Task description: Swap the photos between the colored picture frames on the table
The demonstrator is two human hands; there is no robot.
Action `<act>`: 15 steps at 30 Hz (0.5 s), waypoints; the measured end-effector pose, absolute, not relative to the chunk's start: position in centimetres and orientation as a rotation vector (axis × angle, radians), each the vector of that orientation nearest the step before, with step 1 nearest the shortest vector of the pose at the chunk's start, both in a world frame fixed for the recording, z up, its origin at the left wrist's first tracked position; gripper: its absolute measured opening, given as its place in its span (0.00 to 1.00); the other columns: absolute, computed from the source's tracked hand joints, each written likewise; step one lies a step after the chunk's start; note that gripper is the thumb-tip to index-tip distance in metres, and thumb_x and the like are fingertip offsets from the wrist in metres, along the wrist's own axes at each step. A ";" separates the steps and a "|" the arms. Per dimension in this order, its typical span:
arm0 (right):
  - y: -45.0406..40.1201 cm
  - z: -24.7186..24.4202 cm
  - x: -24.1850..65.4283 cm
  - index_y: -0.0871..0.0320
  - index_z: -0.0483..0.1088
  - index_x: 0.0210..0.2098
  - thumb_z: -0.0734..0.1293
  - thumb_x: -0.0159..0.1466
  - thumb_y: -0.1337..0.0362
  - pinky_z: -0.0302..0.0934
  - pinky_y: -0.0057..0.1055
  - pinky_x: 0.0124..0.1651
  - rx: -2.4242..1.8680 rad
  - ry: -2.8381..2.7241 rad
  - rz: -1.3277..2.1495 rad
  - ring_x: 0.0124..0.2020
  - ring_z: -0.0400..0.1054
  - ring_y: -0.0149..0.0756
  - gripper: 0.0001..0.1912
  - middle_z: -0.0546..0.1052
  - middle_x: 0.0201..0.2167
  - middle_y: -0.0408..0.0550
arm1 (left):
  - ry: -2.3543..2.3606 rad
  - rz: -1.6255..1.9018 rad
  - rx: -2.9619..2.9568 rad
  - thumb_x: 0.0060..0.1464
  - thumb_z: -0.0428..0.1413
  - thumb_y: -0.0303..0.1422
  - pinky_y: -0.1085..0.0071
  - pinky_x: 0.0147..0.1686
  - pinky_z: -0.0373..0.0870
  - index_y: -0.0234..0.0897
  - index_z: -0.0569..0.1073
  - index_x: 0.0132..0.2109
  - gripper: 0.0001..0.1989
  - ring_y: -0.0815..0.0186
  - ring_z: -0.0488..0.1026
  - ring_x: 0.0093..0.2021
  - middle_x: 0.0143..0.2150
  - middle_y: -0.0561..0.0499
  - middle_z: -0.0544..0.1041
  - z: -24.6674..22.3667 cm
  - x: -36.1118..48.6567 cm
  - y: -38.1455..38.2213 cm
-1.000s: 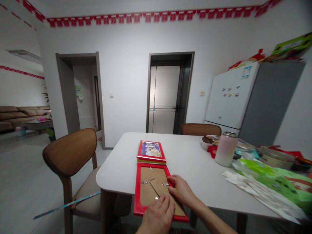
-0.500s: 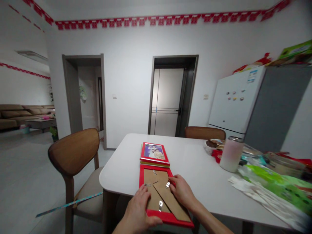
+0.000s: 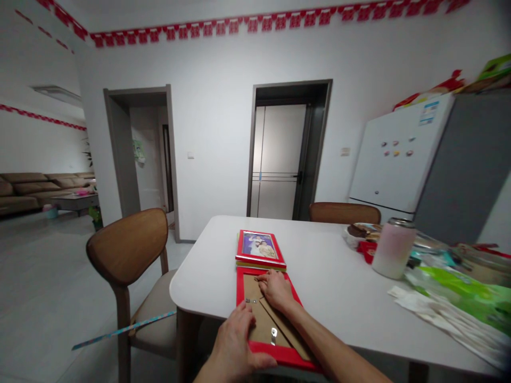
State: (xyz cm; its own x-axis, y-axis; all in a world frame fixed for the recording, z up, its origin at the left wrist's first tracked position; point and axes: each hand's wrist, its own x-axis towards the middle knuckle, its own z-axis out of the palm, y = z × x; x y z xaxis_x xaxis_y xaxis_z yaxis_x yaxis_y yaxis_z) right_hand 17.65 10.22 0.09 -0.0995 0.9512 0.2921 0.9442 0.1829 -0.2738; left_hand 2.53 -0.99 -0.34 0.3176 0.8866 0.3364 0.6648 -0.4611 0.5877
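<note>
Red picture frame (image 3: 275, 352), brown backing (image 3: 265, 322) upward, projecting past near edge of white worktop (image 3: 327, 287), left hand (image 3: 235, 340) with fingers spread wide on left and near borders, right hand (image 3: 277, 291) with fingers narrow at backing's far end, grip not discernible, framed photo (image 3: 259, 247) just beyond.
</note>
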 end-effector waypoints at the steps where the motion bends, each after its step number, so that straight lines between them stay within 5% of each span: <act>1: 10.0 0.2 17.7 0.52 0.71 0.38 0.55 0.58 0.58 0.51 0.31 0.38 -1.783 -2.069 0.023 0.39 0.61 0.38 0.16 0.71 0.38 0.51 | 1.384 0.920 2.244 0.25 0.64 0.43 0.59 0.50 0.58 0.36 0.67 0.38 0.29 0.52 0.58 0.53 0.49 0.42 0.67 -0.4 2.6 -1.0; 5: 8.5 0.6 17.4 0.53 0.70 0.40 0.58 0.56 0.58 0.51 0.30 0.40 -1.644 -2.118 0.070 0.40 0.61 0.38 0.16 0.70 0.39 0.50 | 1.344 1.021 2.235 0.21 0.64 0.44 0.60 0.48 0.61 0.37 0.67 0.36 0.30 0.53 0.63 0.49 0.45 0.44 0.69 -0.6 2.7 -0.9; 9: 7.0 0.7 16.4 0.56 0.73 0.31 0.60 0.53 0.60 0.52 0.28 0.40 -1.317 -2.259 0.237 0.38 0.61 0.34 0.12 0.71 0.34 0.48 | 1.327 1.053 2.204 0.23 0.65 0.41 0.62 0.44 0.63 0.36 0.66 0.34 0.27 0.55 0.65 0.45 0.42 0.45 0.70 -0.2 2.9 -1.0; 15: 6.9 1.1 15.7 0.60 0.72 0.26 0.59 0.53 0.66 0.54 0.27 0.36 -1.393 -2.176 0.307 0.33 0.63 0.33 0.10 0.72 0.31 0.49 | 1.325 1.032 2.180 0.26 0.64 0.39 0.64 0.41 0.64 0.36 0.65 0.37 0.27 0.58 0.66 0.41 0.41 0.47 0.69 0.6 3.1 -1.1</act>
State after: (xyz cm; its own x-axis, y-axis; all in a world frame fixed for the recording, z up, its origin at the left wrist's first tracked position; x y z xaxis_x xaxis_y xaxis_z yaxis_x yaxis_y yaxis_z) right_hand 15.74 6.92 1.13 -0.3255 0.8925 0.3123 0.7713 0.4417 -0.4583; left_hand 3.13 -1.08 0.55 0.2833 0.8766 0.3890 0.5918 -0.4790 0.6483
